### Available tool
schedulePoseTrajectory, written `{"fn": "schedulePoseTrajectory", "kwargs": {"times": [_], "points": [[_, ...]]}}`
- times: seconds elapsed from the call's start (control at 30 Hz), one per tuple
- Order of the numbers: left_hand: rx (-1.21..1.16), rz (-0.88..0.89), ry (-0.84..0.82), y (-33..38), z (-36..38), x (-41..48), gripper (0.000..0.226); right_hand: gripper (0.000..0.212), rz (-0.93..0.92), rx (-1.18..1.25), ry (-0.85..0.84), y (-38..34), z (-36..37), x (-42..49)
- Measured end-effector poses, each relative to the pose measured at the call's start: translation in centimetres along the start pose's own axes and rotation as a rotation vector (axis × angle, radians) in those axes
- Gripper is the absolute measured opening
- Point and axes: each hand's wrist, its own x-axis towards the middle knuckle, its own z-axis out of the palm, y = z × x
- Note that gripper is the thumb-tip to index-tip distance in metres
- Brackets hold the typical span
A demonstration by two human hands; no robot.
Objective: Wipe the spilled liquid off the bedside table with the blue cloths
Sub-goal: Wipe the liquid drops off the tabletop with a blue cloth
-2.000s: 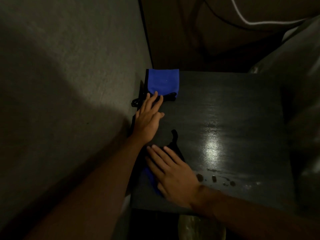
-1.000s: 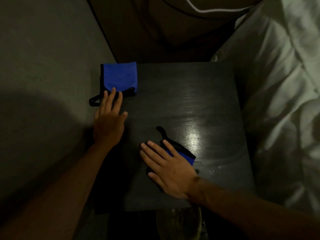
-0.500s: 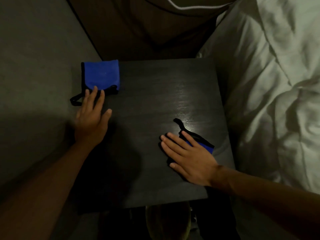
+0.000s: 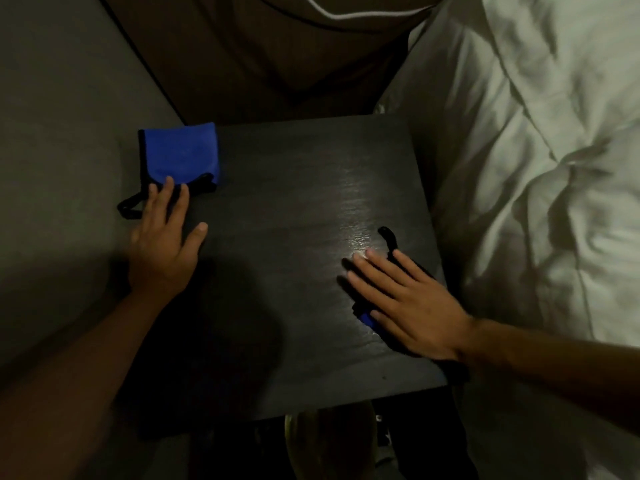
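Note:
A dark square bedside table [image 4: 277, 271] fills the middle of the view. A folded blue cloth [image 4: 180, 155] with a black edge and loop lies at its far left corner. My left hand [image 4: 162, 240] lies flat on the table's left edge, fingertips resting on that cloth's near edge. My right hand [image 4: 405, 299] presses flat on a second blue cloth [image 4: 367, 319] near the table's right edge; only a blue sliver and its black loop [image 4: 389, 237] show. A shiny wet streak [image 4: 356, 216] glints just beyond the fingers.
A bed with white crumpled bedding [image 4: 536, 168] runs along the table's right side. A grey wall [image 4: 62, 133] is on the left, and a dark brown headboard panel [image 4: 270, 57] stands behind. A round object [image 4: 329, 441] shows dimly below the table's front edge.
My right hand has slid the cloth rightward across the table, from near the front left to the right edge, and the droplets seen earlier are gone. My left hand stayed on the folded cloth.

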Motion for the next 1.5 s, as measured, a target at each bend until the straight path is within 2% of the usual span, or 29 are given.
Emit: {"fn": "schedulePoseTrajectory", "kwargs": {"times": [0.07,0.1,0.17,0.43,0.6,0.73,0.8,0.83,0.9,0.97,1.0,1.03,1.1,1.27,1.5], "points": [[-0.011,0.011,0.007,-0.1,0.1,0.0,0.072,0.063,-0.218,-0.093,-0.097,2.2,-0.5,-0.1],[-0.016,0.017,0.014,0.0,0.2,0.0,0.072,0.061,-0.268,-0.112,-0.129,3.0,-0.5,0.1],[-0.030,0.018,0.028,0.0,0.1,-0.1,0.071,0.058,-0.230,-0.106,-0.139,3.8,0.0,0.2],[-0.008,0.068,0.048,-0.5,0.5,-0.1,0.069,0.060,0.413,0.073,0.037,0.3,2.1,-3.0],[0.006,0.030,0.039,-0.3,0.5,0.0,0.068,0.064,0.861,0.184,0.116,-5.8,3.1,-3.0],[0.006,0.052,0.048,-0.3,0.5,-0.1,0.068,0.068,1.038,0.241,0.064,-9.1,3.1,-2.3],[0.003,0.059,0.051,-0.2,0.3,-0.2,0.068,0.071,0.979,0.209,0.044,-7.9,1.9,-2.8],[0.005,0.058,0.048,-0.3,0.3,-0.2,0.068,0.072,0.860,0.171,0.060,-6.8,1.3,-3.3],[0.012,0.050,0.034,-0.3,0.2,-0.2,0.069,0.070,0.432,0.072,0.054,-4.0,0.4,-4.6],[0.021,0.030,0.024,-0.3,0.2,-0.1,0.071,0.066,-0.023,-0.054,-0.038,-1.6,0.3,-5.2],[0.029,0.024,0.020,-0.3,0.2,-0.1,0.071,0.064,-0.156,-0.095,-0.080,-1.0,0.8,-5.3],[0.034,0.022,0.016,-0.2,0.2,0.0,0.072,0.061,-0.204,-0.108,-0.104,-0.7,1.4,-5.3],[0.036,0.004,0.010,-0.2,0.2,0.1,0.072,0.059,-0.148,-0.085,-0.108,-0.9,2.4,-5.3],[0.024,-0.007,0.009,-0.2,0.3,0.1,0.070,0.059,0.132,-0.028,-0.017,-3.5,3.0,-6.7],[0.027,-0.010,0.008,-0.5,0.3,0.4,0.070,0.060,0.528,0.070,0.014,-9.2,3.8,-6.0]]}}
